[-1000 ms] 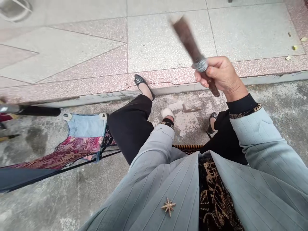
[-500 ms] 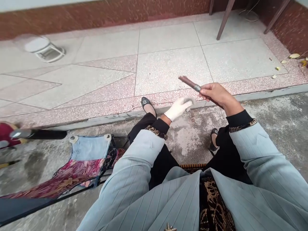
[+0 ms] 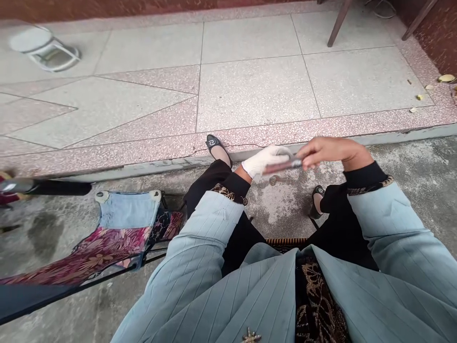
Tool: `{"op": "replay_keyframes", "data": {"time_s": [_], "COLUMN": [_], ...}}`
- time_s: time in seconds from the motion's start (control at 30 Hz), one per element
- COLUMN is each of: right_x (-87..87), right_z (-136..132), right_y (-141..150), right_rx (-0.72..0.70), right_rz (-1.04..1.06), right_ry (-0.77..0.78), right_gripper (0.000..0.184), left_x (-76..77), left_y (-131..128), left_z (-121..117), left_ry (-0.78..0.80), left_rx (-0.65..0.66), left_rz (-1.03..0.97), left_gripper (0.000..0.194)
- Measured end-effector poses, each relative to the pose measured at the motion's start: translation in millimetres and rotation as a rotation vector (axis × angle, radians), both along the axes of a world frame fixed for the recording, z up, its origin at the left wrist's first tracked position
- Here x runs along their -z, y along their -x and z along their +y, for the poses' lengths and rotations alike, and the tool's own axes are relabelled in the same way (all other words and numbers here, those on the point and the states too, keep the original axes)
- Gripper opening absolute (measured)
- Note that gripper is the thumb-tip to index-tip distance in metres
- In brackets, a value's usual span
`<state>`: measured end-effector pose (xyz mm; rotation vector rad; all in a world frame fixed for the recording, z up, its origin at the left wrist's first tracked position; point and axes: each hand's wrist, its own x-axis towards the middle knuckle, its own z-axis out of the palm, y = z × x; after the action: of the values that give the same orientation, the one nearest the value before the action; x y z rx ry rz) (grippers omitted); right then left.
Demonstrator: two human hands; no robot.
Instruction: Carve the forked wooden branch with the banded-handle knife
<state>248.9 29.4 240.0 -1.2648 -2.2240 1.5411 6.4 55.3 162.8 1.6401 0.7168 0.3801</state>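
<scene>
My right hand (image 3: 330, 150), bare, grips a dark brown tool (image 3: 282, 166) with a metal band, lying nearly level between both hands. My left hand (image 3: 266, 159), in a white glove, reaches in from the left and touches the tool's far end; whether its fingers close on it is blurred. Both hands hover above my knees. On the concrete below them lies a small rusty metal piece (image 3: 276, 180). My feet in black shoes (image 3: 213, 143) rest near the step.
A folding chair with patchwork cloth (image 3: 117, 228) stands at my left. A black handle (image 3: 57, 188) juts in from the left edge. A white stool (image 3: 39, 47) lies on the tiled floor far left. Wooden furniture legs (image 3: 338, 23) stand at the top right. Dry leaves (image 3: 446, 77) lie at right.
My right hand lowered the tool from raised and upright to nearly level. My gloved left hand rose from the ground and came up to meet the tool.
</scene>
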Motion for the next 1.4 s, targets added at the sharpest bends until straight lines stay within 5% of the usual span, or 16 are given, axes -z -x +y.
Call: {"op": "replay_keyframes", "data": {"time_s": [0.07, 0.17, 0.27, 0.33, 0.4, 0.53, 0.6, 0.77, 0.9, 0.97, 1.07, 1.17, 1.23, 1.3, 1.4], "right_x": [-6.8, -3.9, 10.2, 19.3, 23.5, 12.0, 1.9, -1.6, 16.0, 23.3, 26.8, 20.1, 11.1, 1.8, -4.3], "right_z": [2, 5, 9, 13, 15, 11, 5, 0, 11, 16, 20, 17, 14, 10, 3], "right_y": [-9, -10, 3, 10, 12, 3, -1, 6, 23, 32, 38, 30, 20, 11, 8], "right_rx": [0.114, 0.483, 0.657, 0.600, 0.377, -0.133, -0.105, 0.448, 0.683, 0.644, 0.294, -0.191, -0.333, -0.258, 0.075], "right_rz": [0.142, 0.327, 0.053, -0.320, -0.568, -0.314, -0.048, 0.386, 0.051, -0.316, -0.767, -0.681, -0.392, -0.123, 0.155], "right_ry": [0.043, -0.055, -0.238, -0.354, -0.313, 0.171, 0.231, -0.064, -0.384, -0.497, -0.366, -0.020, 0.148, 0.202, 0.102], "right_gripper": [0.028, 0.029, 0.019, 0.010, 0.004, 0.011, 0.021, 0.029, 0.018, 0.016, 0.008, 0.007, 0.013, 0.021, 0.025], "left_x": [4.6, 11.0, 11.4, 6.8, -0.4, -12.7, -13.2, -1.3, 1.1, -1.0, -4.0, -5.4, -5.0, -3.4, 1.0], "left_y": [-2, -7, -8, -5, 1, 15, 16, 7, 3, 4, 7, 10, 12, 12, 9], "left_z": [0, -4, -9, -9, -4, 6, 6, 0, -2, -2, 2, 5, 6, 5, 3], "left_ry": [0.053, 0.122, 0.118, 0.080, -0.027, -0.075, -0.035, 0.045, -0.065, -0.133, -0.214, -0.178, -0.058, 0.057, 0.112], "left_rx": [-0.040, -0.002, 0.201, 0.274, 0.214, 0.086, 0.031, -0.046, 0.073, 0.128, 0.112, 0.065, 0.059, 0.049, -0.004], "left_rz": [-0.085, -0.152, -0.042, 0.005, 0.015, 0.026, -0.001, -0.038, 0.085, 0.155, 0.195, 0.141, 0.069, -0.009, -0.107], "left_gripper": [0.026, 0.028, 0.030, 0.032, 0.029, 0.022, 0.021, 0.023, 0.020, 0.021, 0.018, 0.013, 0.015, 0.020, 0.024]}}
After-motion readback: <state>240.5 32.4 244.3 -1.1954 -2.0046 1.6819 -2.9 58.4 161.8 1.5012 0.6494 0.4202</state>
